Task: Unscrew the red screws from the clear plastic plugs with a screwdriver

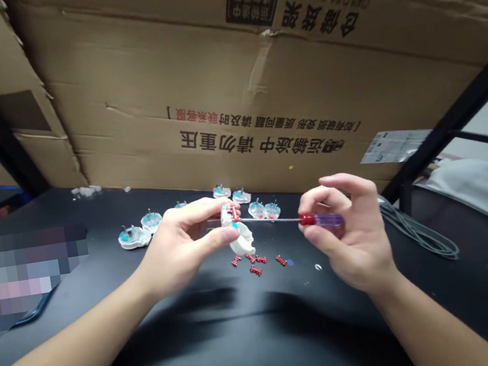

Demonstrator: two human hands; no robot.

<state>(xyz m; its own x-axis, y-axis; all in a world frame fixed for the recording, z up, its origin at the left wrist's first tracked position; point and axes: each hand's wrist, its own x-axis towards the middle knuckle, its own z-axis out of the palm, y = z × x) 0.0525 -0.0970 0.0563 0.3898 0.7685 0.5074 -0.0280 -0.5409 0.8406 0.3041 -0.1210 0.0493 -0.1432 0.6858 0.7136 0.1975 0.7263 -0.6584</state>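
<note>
Between the thumb and fingers of my left hand (180, 247) is a small clear plastic plug part (227, 215) with metal pins pointing left and a red piece on its right face. My right hand (357, 233) grips a screwdriver (327, 220) with a purple and red handle. Its shaft runs level to the left, and the tip meets the red piece or ends very close to it. Just below the held part is a white plastic cover (244, 241). Several small red pieces (256, 271) with metal ends lie on the table beneath.
Several clear plug parts with blue inserts (131, 236) stand along the back of the black table (197, 361). A large cardboard sheet (210, 78) rises behind them. Coiled grey cable (416, 230) lies at right, and a blurred-out patch (20, 283) covers the left.
</note>
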